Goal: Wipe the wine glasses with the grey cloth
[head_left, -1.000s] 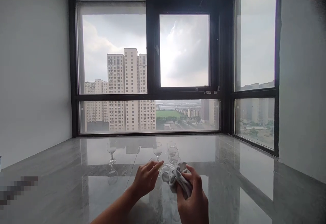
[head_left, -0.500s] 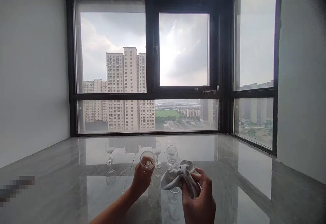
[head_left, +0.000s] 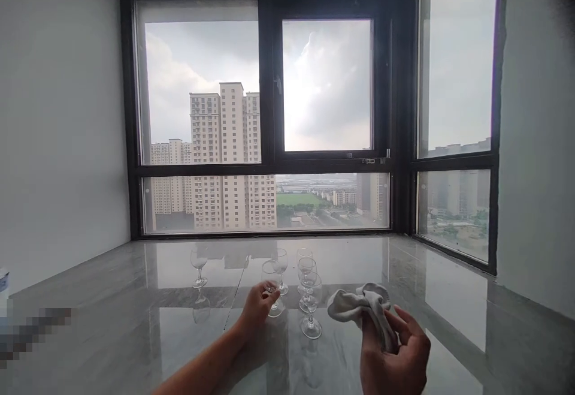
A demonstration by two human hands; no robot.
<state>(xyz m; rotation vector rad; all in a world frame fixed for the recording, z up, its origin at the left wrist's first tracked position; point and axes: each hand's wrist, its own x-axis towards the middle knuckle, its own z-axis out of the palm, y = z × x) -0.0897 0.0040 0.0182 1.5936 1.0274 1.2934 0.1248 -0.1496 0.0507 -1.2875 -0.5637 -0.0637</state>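
My left hand [head_left: 260, 306] has its fingers closed on a clear stemmed wine glass [head_left: 271, 272]. This glass is upright, its foot low at the shiny grey surface, just in front of another wine glass [head_left: 281, 260]. To the right, my right hand [head_left: 395, 347] grips a crumpled pale grey cloth [head_left: 359, 305] raised above the surface. Between the hands stands a row of upright wine glasses, the nearest glass [head_left: 311, 317] fully in sight and the farther ones partly overlapped. One more wine glass [head_left: 199, 263] stands apart at the left.
The glossy grey stone surface [head_left: 188, 347] mirrors the windows and glasses. A dark-framed window [head_left: 265, 168] closes off the far side, with walls at left and right. A pale object [head_left: 3, 290] shows at the left edge, above a blurred-out patch.
My left hand has turned the tilted glass upright and brought it down beside the others. My right hand has moved right with the cloth, uncovering the nearest glass.
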